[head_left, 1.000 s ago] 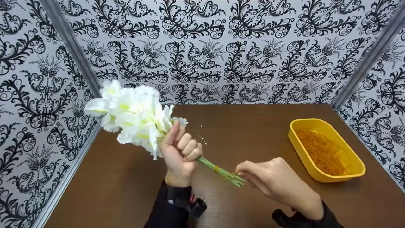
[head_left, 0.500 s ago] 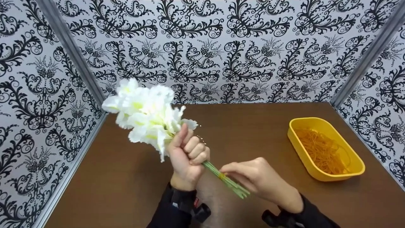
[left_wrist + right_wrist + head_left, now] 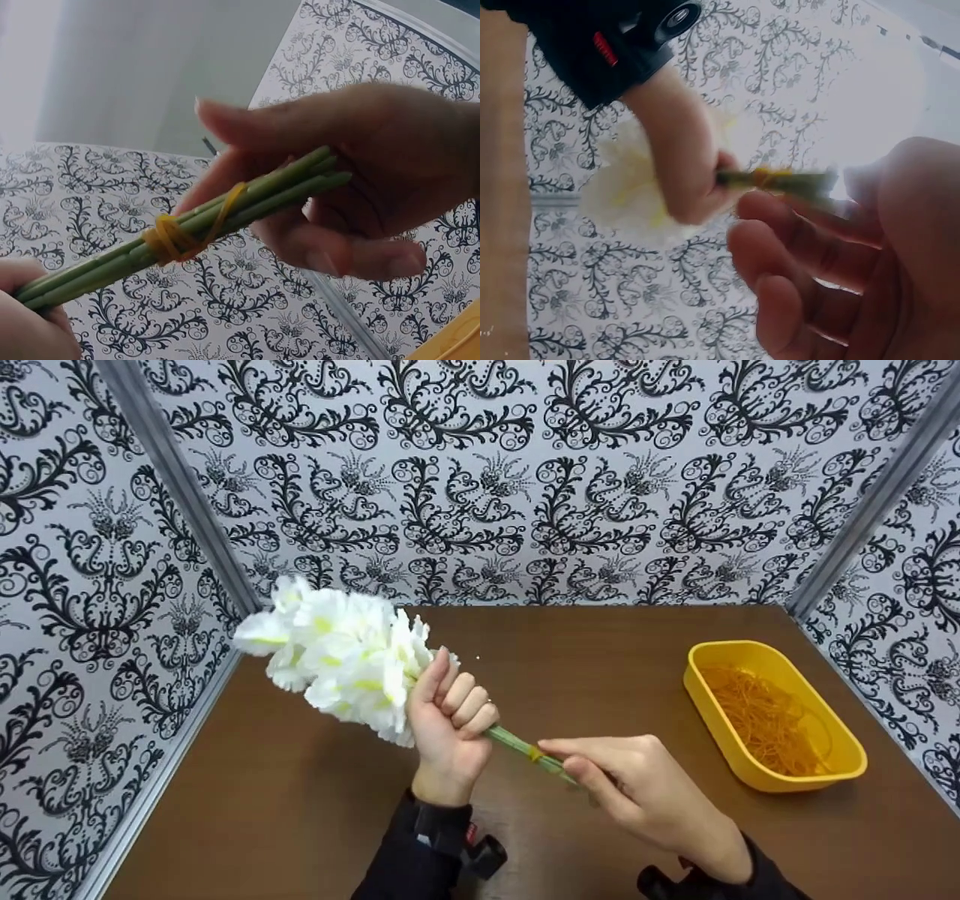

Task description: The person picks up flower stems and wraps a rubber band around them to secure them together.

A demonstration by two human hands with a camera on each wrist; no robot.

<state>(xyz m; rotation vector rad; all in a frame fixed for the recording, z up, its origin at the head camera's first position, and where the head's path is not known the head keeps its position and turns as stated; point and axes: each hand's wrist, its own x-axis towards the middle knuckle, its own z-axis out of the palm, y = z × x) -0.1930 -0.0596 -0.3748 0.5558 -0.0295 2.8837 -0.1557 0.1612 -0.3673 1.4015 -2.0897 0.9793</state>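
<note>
A bunch of artificial white flowers (image 3: 337, 660) is gripped by my left hand (image 3: 454, 727) just below the blossoms, thumb up. Its green stems (image 3: 274, 196) slant down to the right, above the table. An amber rubber band (image 3: 166, 240) is wound round the stems near their cut ends, and one loop stretches slantwise along them. My right hand (image 3: 641, 787) is beside the stem ends, its index fingertip close to the band. In the left wrist view its thumb stands apart from the stems and the fingers (image 3: 300, 244) lie loosely bent behind them.
A yellow tub (image 3: 716, 735) holding a tangle of rubber bands (image 3: 757, 724) stands at the right of the brown table (image 3: 585, 675). Black-and-white patterned panels (image 3: 480, 487) rise at the back and both sides.
My right hand moved in to the band around the stems, then shifted back toward the stem ends, with its thumb and fingers spreading. The left hand keeps its grip; the blossoms dipped slightly.
</note>
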